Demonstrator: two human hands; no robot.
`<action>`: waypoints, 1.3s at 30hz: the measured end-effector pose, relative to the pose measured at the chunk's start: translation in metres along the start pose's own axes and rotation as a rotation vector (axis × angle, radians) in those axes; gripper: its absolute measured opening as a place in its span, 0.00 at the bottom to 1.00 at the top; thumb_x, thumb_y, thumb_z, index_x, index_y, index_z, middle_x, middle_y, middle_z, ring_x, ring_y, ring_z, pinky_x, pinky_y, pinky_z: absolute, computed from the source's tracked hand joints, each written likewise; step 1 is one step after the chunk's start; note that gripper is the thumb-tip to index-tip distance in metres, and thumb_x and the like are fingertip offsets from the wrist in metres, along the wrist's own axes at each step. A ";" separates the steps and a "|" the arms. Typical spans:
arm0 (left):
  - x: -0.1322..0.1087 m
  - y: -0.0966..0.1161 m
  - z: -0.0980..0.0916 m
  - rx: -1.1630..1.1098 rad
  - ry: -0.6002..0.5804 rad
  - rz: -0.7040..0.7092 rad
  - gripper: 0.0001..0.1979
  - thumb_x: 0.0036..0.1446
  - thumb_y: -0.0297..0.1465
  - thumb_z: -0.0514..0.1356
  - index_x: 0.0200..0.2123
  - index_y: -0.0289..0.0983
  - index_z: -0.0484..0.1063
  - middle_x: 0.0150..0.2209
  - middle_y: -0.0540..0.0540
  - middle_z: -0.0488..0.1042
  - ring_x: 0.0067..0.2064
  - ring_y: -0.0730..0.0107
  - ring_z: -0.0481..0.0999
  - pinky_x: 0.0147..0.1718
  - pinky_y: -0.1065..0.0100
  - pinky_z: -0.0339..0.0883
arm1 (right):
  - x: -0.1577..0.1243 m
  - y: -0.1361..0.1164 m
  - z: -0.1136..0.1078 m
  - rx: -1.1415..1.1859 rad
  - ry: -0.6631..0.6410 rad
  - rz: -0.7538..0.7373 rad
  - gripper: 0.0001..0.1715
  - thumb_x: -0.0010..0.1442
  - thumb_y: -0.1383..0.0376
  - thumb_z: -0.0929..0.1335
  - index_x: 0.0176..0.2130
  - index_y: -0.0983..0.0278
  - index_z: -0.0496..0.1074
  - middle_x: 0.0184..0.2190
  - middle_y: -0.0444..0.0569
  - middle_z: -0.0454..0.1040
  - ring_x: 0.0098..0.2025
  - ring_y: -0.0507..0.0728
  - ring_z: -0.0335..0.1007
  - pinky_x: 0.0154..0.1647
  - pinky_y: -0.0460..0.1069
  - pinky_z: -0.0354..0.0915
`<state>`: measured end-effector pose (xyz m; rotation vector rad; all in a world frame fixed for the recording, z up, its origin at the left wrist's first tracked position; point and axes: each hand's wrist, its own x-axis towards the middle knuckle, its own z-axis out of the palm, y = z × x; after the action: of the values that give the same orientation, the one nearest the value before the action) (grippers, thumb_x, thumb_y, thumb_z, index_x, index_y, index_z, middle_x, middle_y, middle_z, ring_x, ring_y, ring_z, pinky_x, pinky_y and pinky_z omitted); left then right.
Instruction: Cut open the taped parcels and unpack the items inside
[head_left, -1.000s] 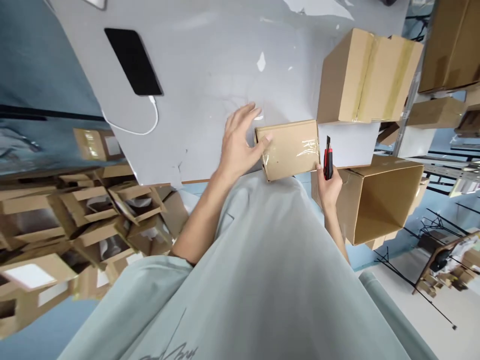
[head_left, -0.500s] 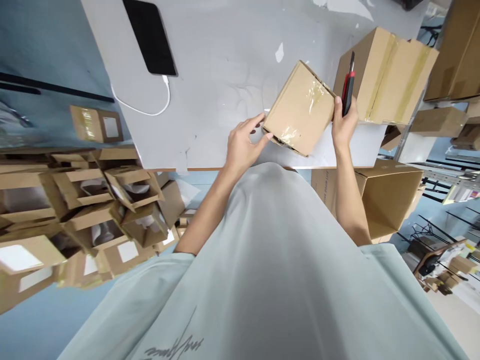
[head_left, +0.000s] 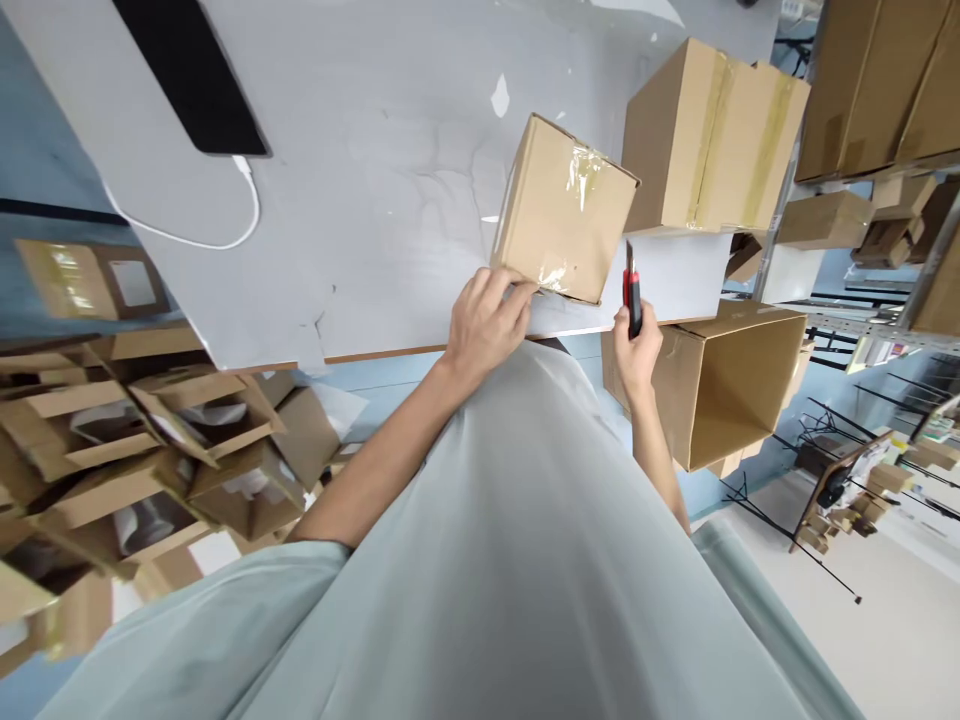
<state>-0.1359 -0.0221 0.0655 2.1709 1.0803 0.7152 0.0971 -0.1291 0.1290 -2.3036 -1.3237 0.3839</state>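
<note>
Head cam: small taped carton (head_left: pixel 566 220) sits at an angle on a gray table (head_left: pixel 360 210) nr the front edge, w/ the person's L hand (head_left: pixel 489 320) at its near L corner, fingers curled close together & touching the edge, tho can't tell if they grip it. R hand (head_left: pixel 637 338), just off the carton's near R corner, has fingers wrapped round a red-&-blk box cutter (head_left: pixel 632 290), blade out & pointing away from the body. Bigger taped box (head_left: pixel 720 140) stands just beyond on the R; blk phone (head_left: pixel 191 80) w/ wht cable (head_left: pixel 217 244) lies far L.
</note>
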 end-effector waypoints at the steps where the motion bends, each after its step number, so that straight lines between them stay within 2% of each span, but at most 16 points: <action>1: 0.000 0.000 0.000 0.013 -0.001 0.005 0.17 0.79 0.30 0.54 0.59 0.44 0.82 0.54 0.36 0.80 0.53 0.48 0.77 0.54 0.46 0.74 | -0.012 0.004 0.002 0.012 0.017 0.044 0.25 0.79 0.48 0.59 0.57 0.61 0.74 0.38 0.48 0.79 0.38 0.59 0.73 0.44 0.52 0.69; 3: 0.000 0.000 -0.002 0.029 -0.010 0.009 0.16 0.79 0.32 0.55 0.57 0.44 0.82 0.54 0.35 0.80 0.52 0.48 0.76 0.52 0.47 0.73 | -0.031 0.007 0.005 0.012 0.006 0.101 0.23 0.75 0.50 0.62 0.56 0.60 0.74 0.38 0.48 0.80 0.35 0.59 0.74 0.43 0.53 0.70; 6: 0.000 0.000 -0.006 0.045 -0.041 0.014 0.16 0.80 0.33 0.54 0.55 0.46 0.82 0.53 0.36 0.79 0.52 0.47 0.75 0.50 0.48 0.73 | -0.049 0.002 0.006 -0.039 -0.098 0.126 0.22 0.71 0.54 0.63 0.56 0.60 0.74 0.36 0.48 0.82 0.33 0.60 0.74 0.42 0.53 0.71; 12: 0.004 -0.005 -0.007 0.021 -0.069 0.005 0.15 0.81 0.38 0.54 0.53 0.48 0.82 0.53 0.37 0.79 0.53 0.45 0.75 0.54 0.43 0.73 | -0.061 0.000 0.001 -0.154 -0.261 0.024 0.23 0.71 0.60 0.63 0.59 0.61 0.75 0.41 0.54 0.86 0.38 0.63 0.82 0.44 0.53 0.73; 15: 0.003 -0.007 0.000 0.041 -0.044 -0.012 0.14 0.80 0.40 0.56 0.54 0.49 0.82 0.54 0.36 0.79 0.56 0.43 0.76 0.58 0.40 0.72 | -0.053 0.011 -0.003 -0.212 -0.305 -0.106 0.24 0.73 0.62 0.62 0.62 0.62 0.76 0.44 0.56 0.87 0.42 0.64 0.84 0.42 0.52 0.72; 19: -0.004 -0.005 0.015 0.114 0.009 -0.066 0.15 0.77 0.45 0.62 0.56 0.45 0.81 0.59 0.32 0.77 0.62 0.36 0.74 0.62 0.36 0.71 | -0.034 0.031 -0.008 -0.273 -0.346 -0.302 0.30 0.74 0.64 0.62 0.69 0.65 0.74 0.56 0.61 0.86 0.44 0.63 0.83 0.39 0.51 0.69; 23: -0.005 -0.006 0.035 0.135 0.080 -0.109 0.18 0.73 0.49 0.68 0.55 0.43 0.80 0.63 0.30 0.75 0.67 0.31 0.71 0.66 0.33 0.68 | -0.016 0.039 -0.016 -0.408 -0.426 -0.436 0.32 0.78 0.63 0.60 0.74 0.65 0.71 0.57 0.62 0.85 0.46 0.65 0.82 0.39 0.51 0.67; 27: -0.002 -0.010 0.049 0.119 0.166 -0.109 0.21 0.71 0.54 0.68 0.52 0.44 0.80 0.62 0.32 0.74 0.70 0.30 0.69 0.67 0.31 0.66 | -0.009 0.033 -0.027 -0.583 -0.469 -0.493 0.34 0.82 0.61 0.59 0.80 0.62 0.66 0.54 0.61 0.84 0.44 0.64 0.81 0.39 0.51 0.65; 32: 0.004 0.000 0.063 0.102 0.255 -0.184 0.28 0.71 0.62 0.64 0.50 0.43 0.81 0.62 0.35 0.72 0.72 0.32 0.65 0.68 0.28 0.62 | -0.001 0.024 -0.038 -0.697 -0.425 -0.575 0.39 0.80 0.66 0.59 0.84 0.56 0.57 0.53 0.59 0.83 0.39 0.61 0.78 0.40 0.52 0.64; 36: 0.005 0.011 0.079 0.029 0.345 -0.236 0.23 0.71 0.58 0.66 0.50 0.46 0.82 0.64 0.35 0.71 0.74 0.31 0.62 0.70 0.27 0.60 | 0.010 0.017 -0.046 -0.705 -0.390 -0.664 0.45 0.77 0.67 0.62 0.86 0.55 0.52 0.51 0.59 0.83 0.38 0.60 0.76 0.42 0.53 0.66; 39: 0.005 0.014 0.090 -0.052 0.404 -0.256 0.18 0.72 0.54 0.66 0.51 0.47 0.81 0.66 0.35 0.70 0.75 0.31 0.61 0.72 0.27 0.59 | 0.018 0.007 -0.053 -0.710 -0.401 -0.684 0.46 0.75 0.67 0.63 0.86 0.56 0.52 0.51 0.60 0.83 0.39 0.62 0.77 0.44 0.55 0.67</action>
<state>-0.0643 -0.0496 0.0155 1.8397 1.4923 1.0746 0.1355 -0.1293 0.1704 -2.1118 -2.6731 0.1490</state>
